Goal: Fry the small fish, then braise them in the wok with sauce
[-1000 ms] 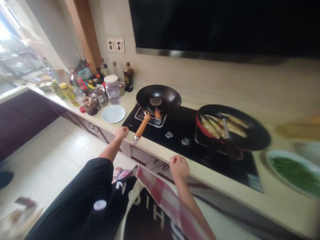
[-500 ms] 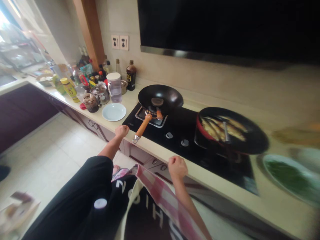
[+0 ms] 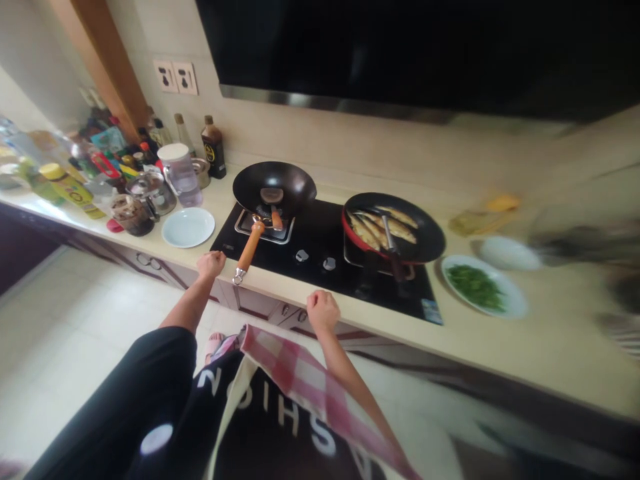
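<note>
My left hand [image 3: 211, 264] is curled into a fist on the front edge of the counter, left of the wok's wooden handle [image 3: 250, 248]. My right hand [image 3: 322, 309], also a fist, rests at the same edge further right, in front of the stove knobs. Neither fist shows anything in it. On the left burner sits a black wok [image 3: 297, 188] with a spatula [image 3: 271, 196] lying inside. A red-sided frying pan [image 3: 429, 233] on the right burner holds several whole fish [image 3: 396, 228] and a dark-handled utensil [image 3: 388, 233].
A white plate [image 3: 188, 227] lies left of the black stove [image 3: 320, 230]. Behind it stand a water pitcher [image 3: 181, 177], a dark bottle [image 3: 214, 148] and many jars. To the right are a plate of chopped greens [image 3: 474, 287] and a white bowl [image 3: 509, 253]. A range hood [image 3: 400, 53] hangs above.
The view has swung to the right, so the stove, pans and plates appear further left. Both fists stay at the counter edge.
</note>
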A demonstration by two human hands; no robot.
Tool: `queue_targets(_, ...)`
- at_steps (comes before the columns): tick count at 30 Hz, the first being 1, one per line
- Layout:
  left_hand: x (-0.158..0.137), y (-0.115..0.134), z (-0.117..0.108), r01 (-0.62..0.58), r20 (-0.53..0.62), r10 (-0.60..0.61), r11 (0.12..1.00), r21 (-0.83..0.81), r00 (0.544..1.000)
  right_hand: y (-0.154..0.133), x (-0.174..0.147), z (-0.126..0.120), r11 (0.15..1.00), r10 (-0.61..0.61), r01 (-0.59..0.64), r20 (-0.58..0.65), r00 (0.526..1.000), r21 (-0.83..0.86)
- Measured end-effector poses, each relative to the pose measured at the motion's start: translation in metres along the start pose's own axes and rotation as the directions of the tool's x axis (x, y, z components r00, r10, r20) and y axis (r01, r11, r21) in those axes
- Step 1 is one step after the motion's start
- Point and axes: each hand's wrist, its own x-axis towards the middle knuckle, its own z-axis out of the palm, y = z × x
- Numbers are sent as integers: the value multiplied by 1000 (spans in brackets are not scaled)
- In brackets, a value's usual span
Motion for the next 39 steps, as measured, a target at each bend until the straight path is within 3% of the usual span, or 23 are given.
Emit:
queue_targets(25, 1, 2, -1, 4, -5, -4, 1000, -5, 1000, -1, 1, -3, 1000, 6, -6, 11, 1000, 7)
queue_targets(30, 0, 2, -2, 7, 6, -7, 1000, 3, 1000, -4, 0, -6, 997, 66, -69, 60, 996, 46)
queue_targets(34, 0, 2, 0, 13, 14, -13, 1000, -24, 1000, -21, 23, -35, 964, 77, -109, 140, 987, 242)
queue_targets(37, 0, 2, 1, 26, 21, -25, 998, -57, 999, -51, 72, -76, 869, -25, -31, 106, 994, 495)
queue_targets(39, 1, 3, -2, 46, 35, -42, 995, -94, 998, -74, 116, -97, 826, -35, -13, 74, 997, 563)
